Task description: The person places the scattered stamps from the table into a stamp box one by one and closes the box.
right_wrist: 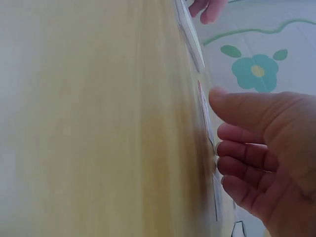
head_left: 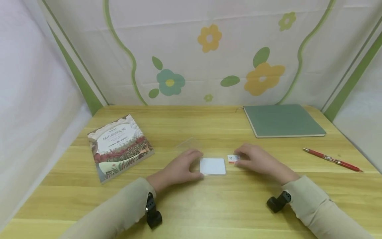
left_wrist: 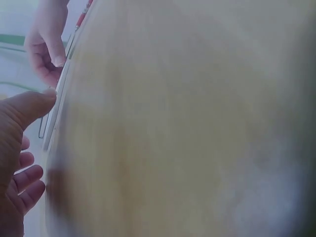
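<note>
Left hand (head_left: 181, 168) released round the clear-rimmed white rectangle (head_left: 212, 166), I'm seemingly positioning the small red-and-white card (head_left: 231, 158) at its three o'clock, right hand (head_left: 259, 160) grasp unreadable; next, I'd pinch lightly.

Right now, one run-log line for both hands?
left hand: at left side of white rectangle | right hand: at right side of small card | grips: unclear | red pen: on table, right

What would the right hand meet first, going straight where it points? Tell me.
Likely the small printed card, right at the fingertips; contact is unclear. Beyond it lies the white card.
</note>
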`<action>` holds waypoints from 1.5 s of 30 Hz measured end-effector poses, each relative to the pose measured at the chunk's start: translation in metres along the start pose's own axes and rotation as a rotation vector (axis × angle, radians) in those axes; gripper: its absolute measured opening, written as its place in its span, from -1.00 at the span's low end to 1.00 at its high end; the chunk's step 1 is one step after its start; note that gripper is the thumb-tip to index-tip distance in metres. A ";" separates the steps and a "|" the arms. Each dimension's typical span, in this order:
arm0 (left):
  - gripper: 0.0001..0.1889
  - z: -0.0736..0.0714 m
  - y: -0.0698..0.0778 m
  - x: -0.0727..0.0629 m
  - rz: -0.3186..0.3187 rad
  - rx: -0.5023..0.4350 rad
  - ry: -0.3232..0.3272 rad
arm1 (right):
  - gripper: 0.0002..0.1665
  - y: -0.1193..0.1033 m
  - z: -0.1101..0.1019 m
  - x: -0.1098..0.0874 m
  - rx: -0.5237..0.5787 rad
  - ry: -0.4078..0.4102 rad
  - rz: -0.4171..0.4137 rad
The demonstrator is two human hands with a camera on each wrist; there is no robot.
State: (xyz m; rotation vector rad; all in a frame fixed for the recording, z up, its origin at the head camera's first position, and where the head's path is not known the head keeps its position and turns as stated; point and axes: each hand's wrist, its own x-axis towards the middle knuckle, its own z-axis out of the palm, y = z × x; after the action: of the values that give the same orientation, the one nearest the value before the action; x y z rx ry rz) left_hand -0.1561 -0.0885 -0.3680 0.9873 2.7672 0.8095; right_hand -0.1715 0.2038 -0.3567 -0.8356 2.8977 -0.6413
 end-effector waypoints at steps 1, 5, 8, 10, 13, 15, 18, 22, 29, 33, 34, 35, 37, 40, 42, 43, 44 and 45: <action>-0.28 0.001 0.000 0.000 0.001 0.012 -0.001 | -0.66 0.000 0.001 0.000 0.001 0.006 -0.004; -0.31 0.002 0.002 0.001 -0.003 0.050 -0.003 | -0.75 0.001 0.004 0.002 0.008 0.026 0.002; -0.33 0.003 0.004 0.002 -0.010 0.062 -0.006 | -0.81 0.001 0.005 0.004 0.012 0.033 0.021; -0.33 0.004 0.005 0.003 -0.019 0.071 -0.009 | -0.83 0.001 0.006 0.005 0.021 0.032 0.035; -0.34 0.005 0.006 0.003 -0.029 0.084 -0.017 | -0.85 0.000 0.006 0.007 0.031 0.026 0.063; -0.34 0.006 0.006 0.004 -0.034 0.094 -0.020 | -0.85 0.000 0.006 0.008 0.046 0.022 0.080; -0.35 0.006 0.006 0.005 -0.035 0.114 -0.025 | -0.86 0.000 0.005 0.010 0.057 0.016 0.098; -0.37 0.007 0.006 0.005 -0.025 0.139 -0.025 | -0.85 0.001 0.005 0.011 0.065 0.010 0.112; -0.37 0.009 0.009 0.007 -0.039 0.139 -0.012 | -0.86 0.000 0.005 0.012 0.095 0.010 0.138; -0.37 0.009 0.010 0.007 -0.045 0.136 -0.006 | -0.85 -0.002 0.004 0.011 0.105 0.014 0.152; -0.37 0.010 0.010 0.007 -0.045 0.135 -0.003 | -0.85 -0.002 0.004 0.011 0.104 0.017 0.161; -0.37 0.010 0.009 0.007 -0.043 0.134 -0.001 | -0.85 -0.003 0.004 0.011 0.105 0.019 0.162; -0.37 0.011 0.009 0.007 -0.042 0.122 0.005 | -0.84 -0.002 0.004 0.011 0.101 0.023 0.165; -0.38 0.011 0.009 0.007 -0.042 0.103 0.014 | -0.84 -0.002 0.004 0.012 0.102 0.028 0.166; -0.38 0.013 0.008 0.006 -0.043 0.085 0.023 | -0.83 -0.002 0.004 0.012 0.111 0.026 0.168; -0.38 0.013 0.008 0.006 -0.046 0.074 0.027 | -0.83 -0.002 0.004 0.012 0.117 0.026 0.169; -0.39 0.014 0.008 0.006 -0.049 0.061 0.032 | -0.82 -0.002 0.004 0.012 0.124 0.025 0.170; -0.39 0.014 0.008 0.006 -0.053 0.045 0.038 | -0.82 -0.001 0.004 0.012 0.130 0.025 0.173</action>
State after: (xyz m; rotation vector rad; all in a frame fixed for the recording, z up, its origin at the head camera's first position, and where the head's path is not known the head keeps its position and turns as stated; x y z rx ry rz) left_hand -0.1526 -0.0731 -0.3755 0.9113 2.8423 0.7699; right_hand -0.1805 0.1948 -0.3592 -0.5592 2.8704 -0.8162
